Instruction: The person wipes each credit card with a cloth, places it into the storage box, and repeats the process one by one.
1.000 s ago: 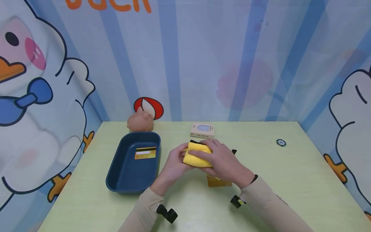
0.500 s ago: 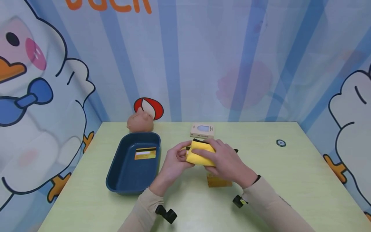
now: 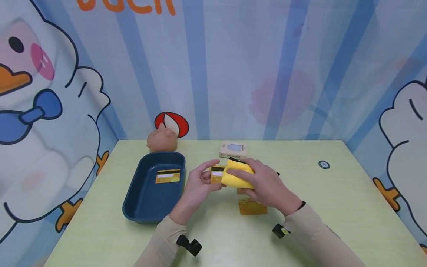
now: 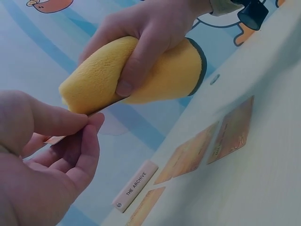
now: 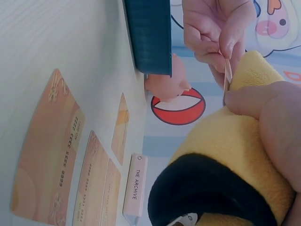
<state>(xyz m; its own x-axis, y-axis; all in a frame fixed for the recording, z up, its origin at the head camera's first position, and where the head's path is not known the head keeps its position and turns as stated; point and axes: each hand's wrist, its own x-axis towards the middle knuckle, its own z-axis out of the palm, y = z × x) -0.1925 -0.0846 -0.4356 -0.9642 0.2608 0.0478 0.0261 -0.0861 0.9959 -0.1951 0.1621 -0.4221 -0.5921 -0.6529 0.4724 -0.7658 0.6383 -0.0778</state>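
Observation:
My left hand [image 3: 195, 187] pinches the left end of a gold bank card [image 3: 216, 176] between thumb and fingers, its black stripe and white strip facing me. Around the card's other end is folded a soft yellow cloth [image 3: 237, 175] with black edging, gripped by my right hand [image 3: 267, 187]. Both hands are raised over the table, as the left wrist view shows. Under the right hand lie several gold cards, one of them this card [image 3: 252, 207]; the right wrist view shows a card [image 5: 51, 150] with raised digits.
A dark blue tray [image 3: 145, 202] on the left holds one gold card [image 3: 168, 176], stripe side up. Behind it sits a pink pig figure [image 3: 162, 139]. A small box [image 3: 233, 150] marked "THE ARCHIVE" is at the back, a round chip [image 3: 324, 164] at the right.
My right hand has slid the yellow cloth to the right, uncovering the card's left part. My left hand has shifted slightly left, keeping its pinch.

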